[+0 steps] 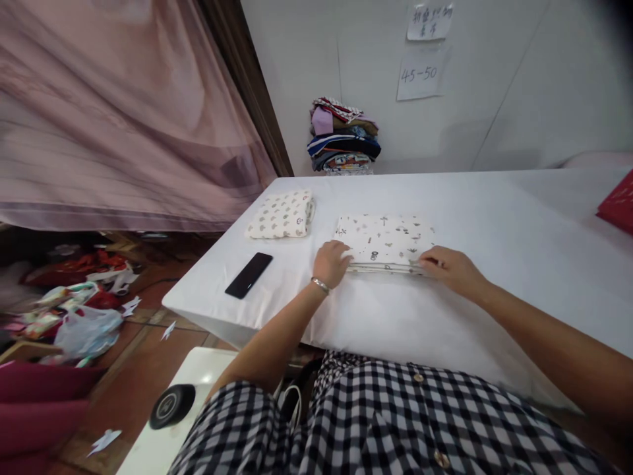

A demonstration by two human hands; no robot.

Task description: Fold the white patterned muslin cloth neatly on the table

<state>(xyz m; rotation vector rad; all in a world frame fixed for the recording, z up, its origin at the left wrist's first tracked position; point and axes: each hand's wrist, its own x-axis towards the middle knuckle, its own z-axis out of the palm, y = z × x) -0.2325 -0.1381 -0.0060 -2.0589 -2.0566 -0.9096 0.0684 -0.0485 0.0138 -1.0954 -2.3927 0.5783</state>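
Note:
A white folded cloth (386, 237) with small printed motifs lies flat on the white-covered table (420, 310) in front of me. At its near left corner is my left hand (332, 262), closed on the edge with a bracelet at the wrist. My right hand (452, 269) pinches the near right corner between thumb and fingers. Several layers show along the cloth's front edge. To the left sits another folded cloth (281, 214), cream with small green prints, apart from both hands.
A black phone (249, 275) rests on the table's left part. Folded clothes (345, 138) are stacked at the back by the wall. Something red (618, 204) lies at the right edge. On the left are a pink curtain (123, 119) and a white stool (198, 369) bearing a round black object (172, 406).

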